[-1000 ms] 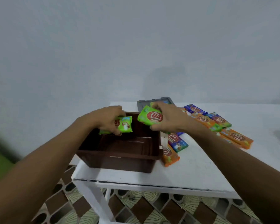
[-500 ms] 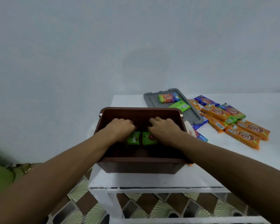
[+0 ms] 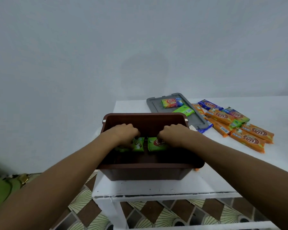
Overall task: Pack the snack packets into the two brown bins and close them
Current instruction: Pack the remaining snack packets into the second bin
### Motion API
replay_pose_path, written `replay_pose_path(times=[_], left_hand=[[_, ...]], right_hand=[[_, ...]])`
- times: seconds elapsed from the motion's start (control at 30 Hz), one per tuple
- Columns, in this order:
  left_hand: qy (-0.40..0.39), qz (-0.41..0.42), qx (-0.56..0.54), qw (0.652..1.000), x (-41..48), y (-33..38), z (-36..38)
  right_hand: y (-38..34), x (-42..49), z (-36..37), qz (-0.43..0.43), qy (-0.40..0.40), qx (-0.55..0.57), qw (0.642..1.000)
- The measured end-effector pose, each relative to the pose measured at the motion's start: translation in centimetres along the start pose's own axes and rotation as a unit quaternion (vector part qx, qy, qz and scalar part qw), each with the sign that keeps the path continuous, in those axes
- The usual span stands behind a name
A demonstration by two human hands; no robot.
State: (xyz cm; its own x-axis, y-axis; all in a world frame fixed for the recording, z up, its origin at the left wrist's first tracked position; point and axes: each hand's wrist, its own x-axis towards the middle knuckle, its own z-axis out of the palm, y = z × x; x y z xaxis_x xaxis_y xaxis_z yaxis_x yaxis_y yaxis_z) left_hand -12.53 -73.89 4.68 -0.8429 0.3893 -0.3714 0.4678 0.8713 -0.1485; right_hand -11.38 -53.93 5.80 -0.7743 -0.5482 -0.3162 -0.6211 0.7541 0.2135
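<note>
Table's [image 3: 214,180] brown bin [image 3: 145,173]: left grip [image 3: 125,134], right grip [image 3: 172,136] curl round green packets [image 3: 155,144].

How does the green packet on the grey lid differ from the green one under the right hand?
Place: the lid packet lies on the grey lid; the bin packet is inside the brown bin. Contact: no hand touches the lid packet; the right hand holds the bin packet. Face: the lid packet shows no logo; the bin packet shows a red one. Both are green.
</note>
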Motion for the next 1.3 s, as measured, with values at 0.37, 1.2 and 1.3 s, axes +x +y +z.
replay_pose_path(times=[0.37, 1.2, 1.3], left_hand=[[0.313, 0.094, -0.161, 0.931, 3.6, 4.1, -7.2], [0.046, 0.147, 0.038, 0.987, 29.2, 24.8, -12.8], [0.058, 0.158, 0.039, 0.985, 29.8, 24.4, -13.5]], right_hand=[[12.0, -5.9, 3.4, 0.113, 0.319, 0.203, 0.919], [28.4, -16.0, 19.0, 0.25, 0.089, 0.342, 0.901], [29.1, -16.5, 18.2, 0.272, 0.096, 0.463, 0.838]])
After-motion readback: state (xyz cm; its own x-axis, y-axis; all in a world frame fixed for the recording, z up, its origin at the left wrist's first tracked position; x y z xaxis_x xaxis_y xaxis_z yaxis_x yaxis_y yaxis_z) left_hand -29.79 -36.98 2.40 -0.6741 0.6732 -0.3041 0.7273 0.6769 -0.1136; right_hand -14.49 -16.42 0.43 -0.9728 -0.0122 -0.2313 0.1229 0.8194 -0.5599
